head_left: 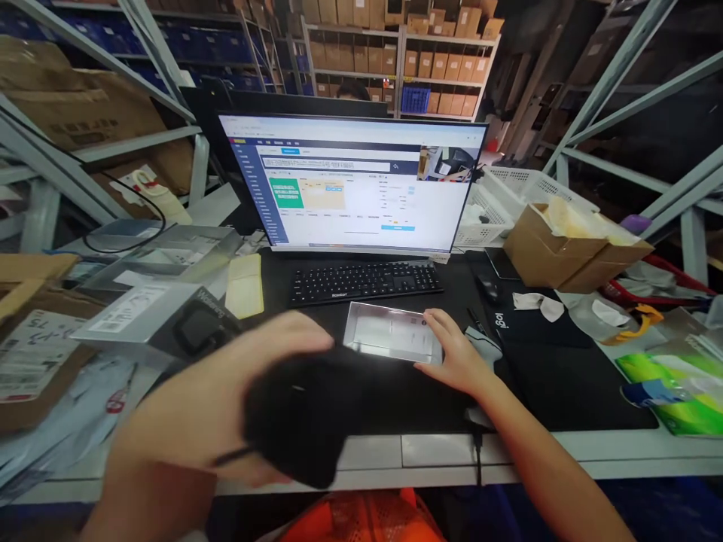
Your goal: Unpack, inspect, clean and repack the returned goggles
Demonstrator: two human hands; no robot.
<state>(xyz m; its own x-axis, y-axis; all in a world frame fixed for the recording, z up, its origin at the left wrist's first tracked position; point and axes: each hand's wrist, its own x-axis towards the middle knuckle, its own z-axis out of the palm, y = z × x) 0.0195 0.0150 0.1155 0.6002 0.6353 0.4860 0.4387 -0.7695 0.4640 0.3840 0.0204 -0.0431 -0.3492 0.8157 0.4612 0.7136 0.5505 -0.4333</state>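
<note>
My left hand [226, 406] is close to the camera and blurred, wrapped round a black object [302, 418] above the desk's front edge. My right hand [452, 354] rests on the right end of a clear, silvery flat box [389, 333] that lies on the black desk mat [553, 376] just in front of the black keyboard [364, 281]. Its fingers curl over the box's edge. The lit monitor [353, 184] stands behind the keyboard.
Clear plastic packages and cardboard [141, 309] crowd the left of the desk. A black mouse [489, 288], an open cardboard box [565, 245], a white basket [508, 192] and green packets [672, 384] sit on the right. Shelving stacked with boxes fills the background; a person's head shows behind the monitor.
</note>
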